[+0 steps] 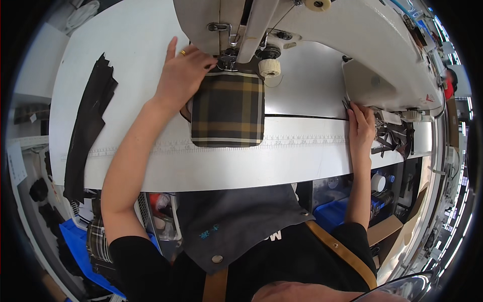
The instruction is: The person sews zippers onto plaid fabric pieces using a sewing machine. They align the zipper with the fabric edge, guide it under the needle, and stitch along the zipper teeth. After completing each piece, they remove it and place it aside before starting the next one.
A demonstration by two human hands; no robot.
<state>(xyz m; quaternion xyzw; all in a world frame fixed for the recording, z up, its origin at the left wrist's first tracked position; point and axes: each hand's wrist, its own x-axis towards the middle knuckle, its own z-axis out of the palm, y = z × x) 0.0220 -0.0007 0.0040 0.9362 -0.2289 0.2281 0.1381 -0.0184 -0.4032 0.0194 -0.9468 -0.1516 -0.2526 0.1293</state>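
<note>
A plaid fabric piece in dark grey, mustard and white, with rounded corners, lies flat with its far edge at the presser foot of a white sewing machine. My left hand is at its far left corner, the thumb and nearest fingers closed on the edge beside the foot; the outer finger sticks up. The exact pinch is partly hidden. A narrow brown strip loops out at the piece's left side. Farther right, my right hand rests at the table, closed round small dark thread snips with their tips showing.
Long dark fabric strips lie on the table's left. A printed ruler scale runs along the white table. Dark scraps are heaped beyond my right hand. The machine's white pillar stands behind it. Blue bins sit below.
</note>
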